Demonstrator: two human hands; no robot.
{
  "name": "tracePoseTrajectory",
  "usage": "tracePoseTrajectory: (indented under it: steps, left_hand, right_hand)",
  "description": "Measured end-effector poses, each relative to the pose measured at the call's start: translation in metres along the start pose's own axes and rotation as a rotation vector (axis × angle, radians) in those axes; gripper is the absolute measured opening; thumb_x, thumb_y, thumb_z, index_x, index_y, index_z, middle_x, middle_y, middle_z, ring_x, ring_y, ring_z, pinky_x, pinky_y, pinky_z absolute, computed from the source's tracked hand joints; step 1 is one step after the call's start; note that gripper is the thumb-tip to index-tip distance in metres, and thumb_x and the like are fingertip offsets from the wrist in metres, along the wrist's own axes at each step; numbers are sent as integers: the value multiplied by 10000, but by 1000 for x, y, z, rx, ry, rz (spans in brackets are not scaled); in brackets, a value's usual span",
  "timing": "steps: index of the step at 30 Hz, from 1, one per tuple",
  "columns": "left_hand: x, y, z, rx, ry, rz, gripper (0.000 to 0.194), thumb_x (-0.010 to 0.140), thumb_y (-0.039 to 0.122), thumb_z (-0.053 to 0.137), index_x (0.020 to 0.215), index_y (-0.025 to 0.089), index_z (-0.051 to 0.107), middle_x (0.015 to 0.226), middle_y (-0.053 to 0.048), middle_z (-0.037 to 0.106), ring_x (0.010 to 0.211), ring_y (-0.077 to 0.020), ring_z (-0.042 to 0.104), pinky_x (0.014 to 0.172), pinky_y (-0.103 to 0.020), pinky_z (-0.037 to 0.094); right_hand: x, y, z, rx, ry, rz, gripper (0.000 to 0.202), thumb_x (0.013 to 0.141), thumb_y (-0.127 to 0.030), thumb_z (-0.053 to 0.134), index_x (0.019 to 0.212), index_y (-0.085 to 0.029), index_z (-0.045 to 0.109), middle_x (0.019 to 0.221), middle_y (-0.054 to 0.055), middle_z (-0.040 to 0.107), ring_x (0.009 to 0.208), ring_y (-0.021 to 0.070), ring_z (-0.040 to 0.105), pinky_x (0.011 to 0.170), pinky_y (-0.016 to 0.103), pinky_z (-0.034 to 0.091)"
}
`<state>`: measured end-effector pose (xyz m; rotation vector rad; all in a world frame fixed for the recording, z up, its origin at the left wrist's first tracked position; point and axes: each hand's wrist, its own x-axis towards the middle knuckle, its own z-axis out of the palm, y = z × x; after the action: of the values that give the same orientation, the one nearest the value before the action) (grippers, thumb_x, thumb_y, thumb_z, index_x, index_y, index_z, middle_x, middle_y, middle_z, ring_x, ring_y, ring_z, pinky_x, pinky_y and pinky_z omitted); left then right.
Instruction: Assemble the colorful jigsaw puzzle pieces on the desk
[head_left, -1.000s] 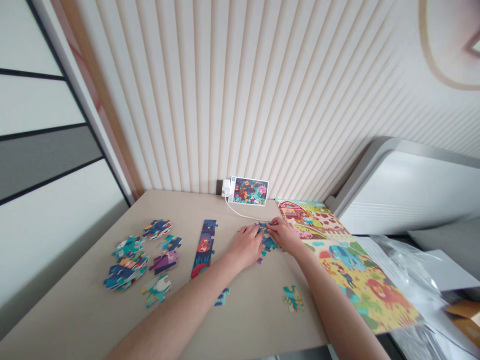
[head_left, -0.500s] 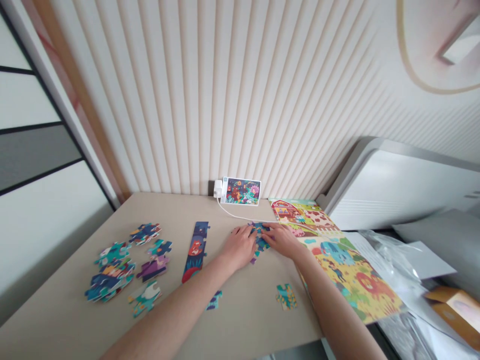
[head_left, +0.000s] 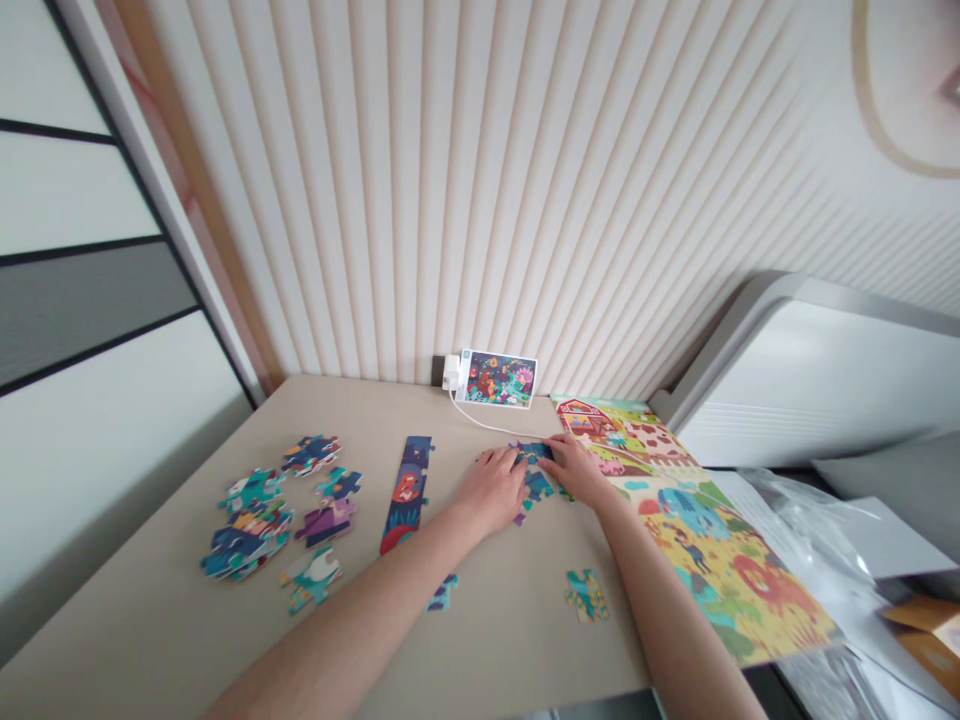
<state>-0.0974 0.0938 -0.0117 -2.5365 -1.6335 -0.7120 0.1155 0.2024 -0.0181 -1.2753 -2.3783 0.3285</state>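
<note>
A cluster of joined blue and teal jigsaw puzzle pieces lies on the table between my two hands. My left hand rests on its left side, the fingers lying fairly flat with their tips at the cluster's edge. From the right, my right hand has thumb and fingers closed at the upper right puzzle piece, part of which they cover. Left of my hands is a joined puzzle strip with a red animal, its lower end behind my left forearm. A single teal and yellow puzzle piece lies nearer to me.
Loose puzzle pieces lie in piles at the left. A picture card leans on the wall beside a white charger and cable. Two finished puzzle boards, a farm and a lion scene, lie at the right.
The camera view has turned slightly left, so everything appears further right. My right fingers have shifted slightly on the cluster; more of its lower right part shows. My left hand stays at its left side.
</note>
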Motion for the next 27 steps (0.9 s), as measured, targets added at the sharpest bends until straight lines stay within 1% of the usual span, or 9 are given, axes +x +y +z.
tracePoseTrajectory:
  steps: [4, 6, 10, 14, 20, 25, 27]
  left_hand:
    - [0, 0, -1, -9, -2, 5, 322, 959, 266, 521, 1255, 179, 612, 1267, -132, 608, 1230, -275, 531, 1073, -422, 399]
    - [0, 0, -1, -15, -2, -6, 293, 961, 259, 519, 1224, 183, 622, 1241, -129, 614, 1209, -272, 542, 1064, -422, 408]
    - [0, 0, -1, -23, -4, -27, 254, 960, 230, 508, 1175, 184, 636, 1206, -128, 620, 1184, -266, 556, 1046, -413, 422]
    - [0, -1, -1, -16, 1, -18, 258, 957, 231, 513, 1173, 180, 644, 1214, -129, 622, 1200, -265, 550, 1059, -414, 413]
    - [0, 0, -3, 5, -5, -10, 293, 965, 241, 507, 1222, 185, 638, 1255, -126, 622, 1219, -262, 545, 1080, -425, 393]
    - [0, 1, -4, 9, -21, -31, 316, 966, 243, 511, 1256, 200, 629, 1267, -126, 614, 1221, -267, 539, 1073, -429, 393]
    - [0, 2, -5, 14, -29, -33, 372, 967, 253, 514, 1330, 226, 590, 1296, -125, 592, 1226, -274, 530, 1070, -434, 390]
  right_hand:
    - [-2, 1, -1, 109, 19, 6, 394, 811, -437, 735, 1137, -220, 687, 1169, 108, 671, 1085, 281, 615, 986, 437, 459]
    - [-3, -1, -3, 174, 26, 39, 400, 784, -416, 752, 1120, -215, 668, 1106, 88, 685, 1030, 262, 624, 942, 420, 477]
    - [-5, -8, -5, 248, 18, 93, 385, 804, -379, 702, 1138, -196, 648, 950, 50, 691, 866, 210, 634, 809, 353, 503]
    - [-4, -13, -4, 224, 25, 101, 362, 834, -375, 651, 1144, -190, 683, 878, 42, 686, 794, 199, 616, 762, 341, 496]
    - [0, -13, -3, 162, 49, 136, 420, 808, -380, 665, 1175, -186, 725, 962, 76, 712, 826, 224, 620, 793, 367, 508]
    - [2, -16, -1, 127, 26, 159, 395, 793, -370, 676, 1139, -196, 754, 850, 50, 716, 744, 210, 623, 732, 347, 525]
    - [3, -16, 2, 112, 33, 177, 385, 790, -357, 679, 1132, -198, 756, 857, 53, 714, 754, 212, 627, 745, 349, 527]
